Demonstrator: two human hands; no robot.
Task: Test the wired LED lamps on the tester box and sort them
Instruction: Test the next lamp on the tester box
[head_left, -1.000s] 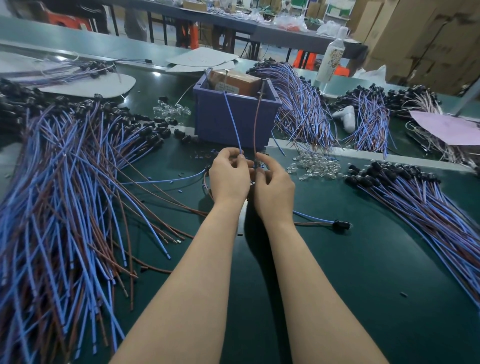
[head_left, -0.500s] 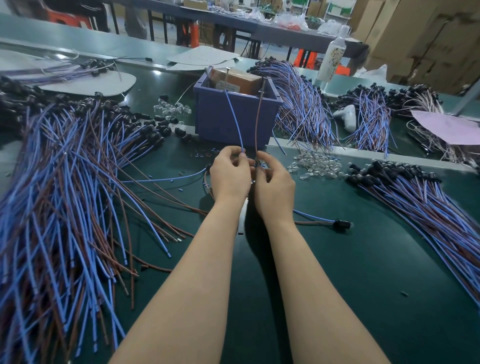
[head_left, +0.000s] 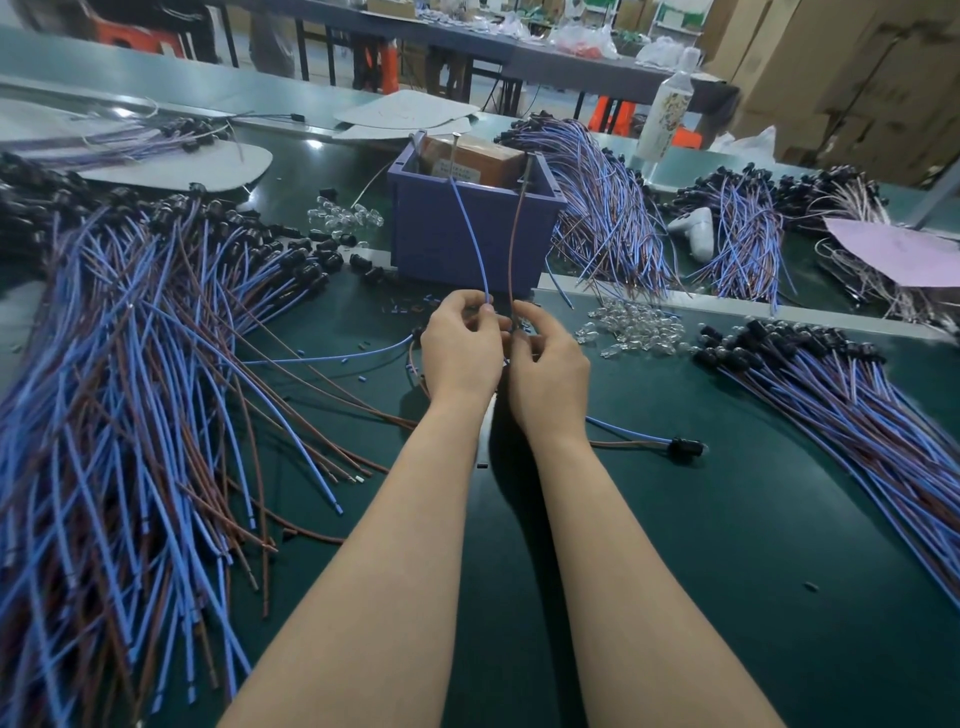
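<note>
Looked down from head height onto a dark green table (head_left: 727, 545), both bare forearms stretched forward to its centre, hands almost touching.

Pinched the blue wire (head_left: 470, 234) between thumb and forefinger of the left hand (head_left: 460, 345), other fingers curled. Pinched the brown wire (head_left: 513, 244) in the curled fingers of the right hand (head_left: 545, 364). Led both wires up toward 12 o'clock, to two metal posts (head_left: 455, 139) on the purple box (head_left: 431, 239): blue to the left post, brown to the right. Could not tell whether the wire tips truly touched the posts.

Left one lamp (head_left: 683, 446) flat on the table at 4 o'clock from the hands, its blue and brown leads trailing back under the right wrist. Took it for the lamp on test, though with the link hidden behind the hands. Saw no clear glow from it.

Sat between a large left pile (head_left: 130, 364) of wired lamps at 9 o'clock and a tidier right pile (head_left: 857, 405) at 3 o'clock, with loose clear bulbs (head_left: 631, 325) at 2 o'clock.

Judged as mid-test, sorting not yet begun. Needed next, most likely: firm contact of both tips on the posts, a glance toward 4 o'clock for light, then release of the wires and a move of the lamp to one pile. Could not tell which pile meant pass.
</note>
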